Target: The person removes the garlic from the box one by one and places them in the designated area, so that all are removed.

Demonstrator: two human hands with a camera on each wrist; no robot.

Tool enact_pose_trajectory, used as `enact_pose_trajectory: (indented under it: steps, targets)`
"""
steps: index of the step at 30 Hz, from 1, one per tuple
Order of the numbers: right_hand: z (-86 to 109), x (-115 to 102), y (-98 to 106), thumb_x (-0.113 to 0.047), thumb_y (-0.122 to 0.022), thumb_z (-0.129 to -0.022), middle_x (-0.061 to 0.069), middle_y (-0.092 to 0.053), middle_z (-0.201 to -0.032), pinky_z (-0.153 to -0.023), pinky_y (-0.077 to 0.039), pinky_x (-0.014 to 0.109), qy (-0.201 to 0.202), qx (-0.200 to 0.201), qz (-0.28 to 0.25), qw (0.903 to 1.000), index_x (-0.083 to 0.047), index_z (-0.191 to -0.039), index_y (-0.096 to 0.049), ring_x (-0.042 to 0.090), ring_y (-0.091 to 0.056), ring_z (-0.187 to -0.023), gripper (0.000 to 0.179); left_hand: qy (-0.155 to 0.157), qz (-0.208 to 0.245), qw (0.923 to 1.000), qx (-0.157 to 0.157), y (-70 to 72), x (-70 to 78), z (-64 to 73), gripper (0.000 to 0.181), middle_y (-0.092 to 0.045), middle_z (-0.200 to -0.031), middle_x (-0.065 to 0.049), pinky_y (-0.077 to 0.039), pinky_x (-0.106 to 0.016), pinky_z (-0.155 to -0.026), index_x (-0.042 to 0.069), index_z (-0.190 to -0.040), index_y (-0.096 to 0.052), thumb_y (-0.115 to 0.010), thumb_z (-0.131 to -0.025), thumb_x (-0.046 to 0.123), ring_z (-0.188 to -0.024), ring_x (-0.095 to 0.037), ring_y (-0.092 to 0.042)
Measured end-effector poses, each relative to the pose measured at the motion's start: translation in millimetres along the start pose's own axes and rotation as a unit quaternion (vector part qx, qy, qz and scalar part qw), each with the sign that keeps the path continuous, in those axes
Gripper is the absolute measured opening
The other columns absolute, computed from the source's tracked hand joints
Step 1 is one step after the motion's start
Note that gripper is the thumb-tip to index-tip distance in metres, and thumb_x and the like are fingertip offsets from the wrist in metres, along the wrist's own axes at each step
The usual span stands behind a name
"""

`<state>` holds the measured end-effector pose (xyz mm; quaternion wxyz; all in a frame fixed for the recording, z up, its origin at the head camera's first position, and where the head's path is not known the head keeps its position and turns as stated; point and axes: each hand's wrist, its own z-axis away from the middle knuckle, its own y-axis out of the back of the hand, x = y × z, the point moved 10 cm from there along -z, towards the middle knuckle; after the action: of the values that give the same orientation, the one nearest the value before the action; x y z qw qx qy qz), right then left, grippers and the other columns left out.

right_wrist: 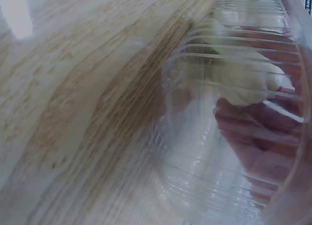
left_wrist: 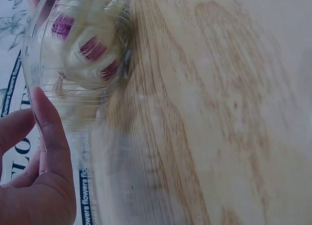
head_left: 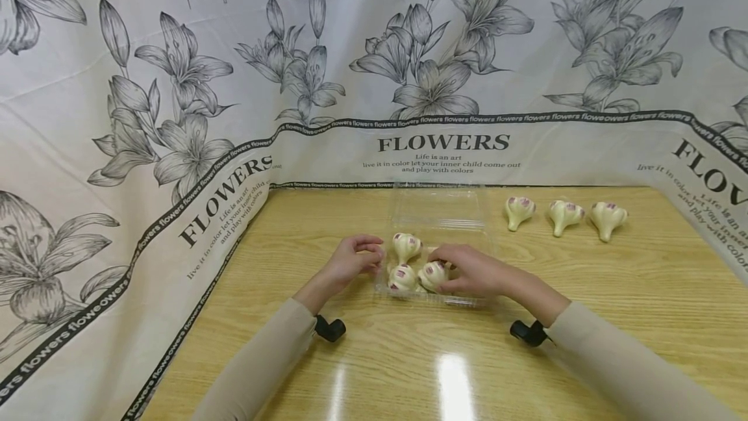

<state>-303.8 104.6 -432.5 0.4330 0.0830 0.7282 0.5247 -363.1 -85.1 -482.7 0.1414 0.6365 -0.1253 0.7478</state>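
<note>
The left hand (head_left: 350, 261) pinches the side edge of the clear box (head_left: 464, 300) with its thumb and fingers. Inside the box, the right hand (head_left: 472, 269) has its thumb and fingers around a garlic bulb (head_left: 432, 275), beside two more bulbs (head_left: 402, 277).

A white cloth (head_left: 327, 167) printed with gray, line-drawn lilies (head_left: 435, 86) hangs behind a wood-grain counter (head_left: 619, 278) and along its left and right sides, the word "FLOWERS" (head_left: 444, 142) repeated in bold capitals above smaller lines of text (head_left: 441, 165). Black bands (head_left: 526, 118) lettered with a running "flowers" border the lettering, while bright reflections (head_left: 454, 385) gleam on the counter's near side.
</note>
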Motion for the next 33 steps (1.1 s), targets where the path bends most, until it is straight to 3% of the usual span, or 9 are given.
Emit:
enact_pose_trajectory:
  steps: [11,19,25,33]
  targets:
    - [1.3,2.0,5.7,-0.02,-0.078,-0.091,0.006,-0.07,-0.112,-0.083,-0.06,0.036,-0.014,0.014,-0.007,0.9998,-0.001,-0.124,-0.065,0.018,-0.066,-0.097,0.04,-0.003,0.004,1.0,0.001,-0.7,2.7,0.7,0.041,-0.061,-0.1,-0.008,-0.062,-0.029,-0.072,-0.01,-0.137,-0.052,-0.061,-0.097,-0.006,-0.078,-0.019,-0.068]
    - [9.4,1.7,25.7,-0.019,-0.08,-0.089,0.01,-0.071,-0.114,-0.091,-0.059,0.046,0.005,0.057,0.002,0.9984,0.003,-0.126,-0.064,0.025,-0.068,-0.102,0.046,-0.008,0.0,1.0,-0.001,-1.8,6.0,2.3,0.041,-0.061,-0.1,-0.009,-0.061,-0.029,-0.071,-0.01,-0.138,-0.052,-0.061,-0.098,-0.006,-0.078,-0.018,-0.067]
    - [19.7,7.5,38.1,-0.02,-0.08,-0.09,0.006,-0.07,-0.116,-0.093,-0.058,0.046,-0.01,0.069,0.007,0.9976,-0.001,-0.128,-0.064,0.024,-0.068,-0.105,0.046,-0.006,0.0,1.0,-0.004,-1.5,4.3,1.2,0.041,-0.061,-0.1,-0.009,-0.062,-0.029,-0.072,-0.01,-0.138,-0.052,-0.061,-0.098,-0.005,-0.078,-0.017,-0.067]
    - [35.6,15.6,56.6,-0.018,-0.08,-0.09,0.013,-0.07,-0.119,-0.094,-0.058,0.051,-0.024,0.088,0.006,0.9958,0.004,-0.132,-0.061,0.029,-0.069,-0.106,0.051,-0.006,-0.004,1.0,-0.004,-1.6,3.2,1.2,0.041,-0.061,-0.1,-0.009,-0.062,-0.03,-0.073,-0.01,-0.138,-0.052,-0.062,-0.098,-0.004,-0.079,-0.018,-0.067]
